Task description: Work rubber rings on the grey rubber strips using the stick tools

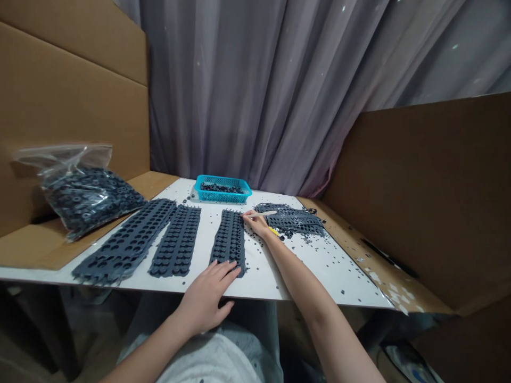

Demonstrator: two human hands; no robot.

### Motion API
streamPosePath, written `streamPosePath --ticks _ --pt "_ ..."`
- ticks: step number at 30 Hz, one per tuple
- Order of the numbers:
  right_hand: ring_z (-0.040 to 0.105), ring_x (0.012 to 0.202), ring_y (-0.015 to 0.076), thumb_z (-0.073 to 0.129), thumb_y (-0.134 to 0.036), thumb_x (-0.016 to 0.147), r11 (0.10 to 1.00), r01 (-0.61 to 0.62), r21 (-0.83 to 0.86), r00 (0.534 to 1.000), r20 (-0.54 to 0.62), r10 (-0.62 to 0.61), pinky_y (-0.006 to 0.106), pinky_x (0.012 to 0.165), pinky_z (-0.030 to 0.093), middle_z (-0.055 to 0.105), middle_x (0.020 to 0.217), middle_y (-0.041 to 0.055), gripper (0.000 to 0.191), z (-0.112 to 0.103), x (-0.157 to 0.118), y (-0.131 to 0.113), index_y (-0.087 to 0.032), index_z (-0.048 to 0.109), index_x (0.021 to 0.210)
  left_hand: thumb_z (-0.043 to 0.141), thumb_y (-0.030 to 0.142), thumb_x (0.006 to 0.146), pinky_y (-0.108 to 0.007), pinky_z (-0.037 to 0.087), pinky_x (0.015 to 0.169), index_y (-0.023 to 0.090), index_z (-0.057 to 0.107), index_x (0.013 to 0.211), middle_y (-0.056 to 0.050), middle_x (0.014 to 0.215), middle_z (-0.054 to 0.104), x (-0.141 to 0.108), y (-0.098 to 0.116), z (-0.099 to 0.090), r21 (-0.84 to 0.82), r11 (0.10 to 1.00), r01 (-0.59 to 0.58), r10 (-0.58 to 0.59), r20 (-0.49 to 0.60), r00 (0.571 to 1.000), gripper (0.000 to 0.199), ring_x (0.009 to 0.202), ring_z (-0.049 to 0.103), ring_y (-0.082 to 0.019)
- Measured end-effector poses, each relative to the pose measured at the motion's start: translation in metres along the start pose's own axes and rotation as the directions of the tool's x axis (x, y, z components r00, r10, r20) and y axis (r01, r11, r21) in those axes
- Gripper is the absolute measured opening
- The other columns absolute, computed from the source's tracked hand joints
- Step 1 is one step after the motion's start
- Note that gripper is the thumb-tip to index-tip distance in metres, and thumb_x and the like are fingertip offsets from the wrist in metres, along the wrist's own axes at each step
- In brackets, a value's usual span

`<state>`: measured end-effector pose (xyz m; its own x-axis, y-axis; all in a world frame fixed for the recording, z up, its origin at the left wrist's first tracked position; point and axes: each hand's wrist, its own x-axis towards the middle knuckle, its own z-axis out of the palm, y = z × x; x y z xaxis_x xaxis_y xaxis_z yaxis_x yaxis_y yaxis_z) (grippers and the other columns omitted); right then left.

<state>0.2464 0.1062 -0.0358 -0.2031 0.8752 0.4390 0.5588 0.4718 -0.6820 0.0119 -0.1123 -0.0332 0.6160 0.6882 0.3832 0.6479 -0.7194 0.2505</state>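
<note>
A dark rubber sheet (pixel 229 239) with rows of round shapes lies on the white table in front of me. My left hand (pixel 211 292) rests with spread fingers on its near end. At its far right corner, my right hand (pixel 256 221) is closed around a thin pale stick-like tool (pixel 264 214), its tip by the sheet's edge. Under that wrist a yellow item (pixel 273 231) partly shows. Two more sheet groups lie to the left, one a single-looking sheet (pixel 176 242), the other a stack (pixel 128 242).
A blue basket (pixel 223 198) of small black parts stands at the back. A clear bag (pixel 90 197) of black rings sits at the left. Perforated dark sheets (pixel 297 219) and scattered bits lie right. Cardboard walls (pixel 431 202) flank the table.
</note>
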Motion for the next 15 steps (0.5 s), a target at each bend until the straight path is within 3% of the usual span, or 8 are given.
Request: streamPosePath --ticks 8,12,15 --pt "0.062 0.084 0.0196 0.051 -0.033 0.086 0.996 0.072 -0.056 0.997 0.009 -0.072 0.031 0.078 0.047 0.068 0.086 0.0032 0.017 0.003 -0.001 -0.006 -0.021 0.064 0.084 0.059 0.021 0.075 -0.049 0.031 0.111 0.023 0.041 0.137 -0.006 0.142 0.046 0.000 0.001 -0.001 0.003 1.000 0.004 -0.005 0.013 1.000 0.064 0.128 0.044 -0.026" --pt "0.061 0.087 0.0196 0.054 -0.028 0.087 0.992 0.046 -0.121 0.999 -0.022 -0.049 0.034 0.085 0.046 0.067 0.087 0.0030 0.013 0.003 0.007 -0.003 -0.021 0.065 0.088 0.059 0.021 0.074 -0.049 0.031 0.111 0.023 0.041 0.137 -0.007 0.141 0.046 0.001 0.001 -0.002 -0.002 1.000 -0.001 0.001 0.009 1.000 0.065 0.128 0.045 -0.026" --pt "0.060 0.095 0.0192 0.054 -0.030 0.091 0.988 0.000 -0.153 0.998 -0.069 -0.010 0.039 0.087 0.048 0.064 0.103 0.0058 0.018 0.003 0.013 0.001 -0.018 0.062 0.101 0.058 0.021 0.075 -0.049 0.032 0.111 0.022 0.042 0.135 -0.007 0.141 0.046 0.001 0.001 -0.003 0.005 1.000 -0.002 0.002 0.009 1.000 0.063 0.128 0.045 -0.026"
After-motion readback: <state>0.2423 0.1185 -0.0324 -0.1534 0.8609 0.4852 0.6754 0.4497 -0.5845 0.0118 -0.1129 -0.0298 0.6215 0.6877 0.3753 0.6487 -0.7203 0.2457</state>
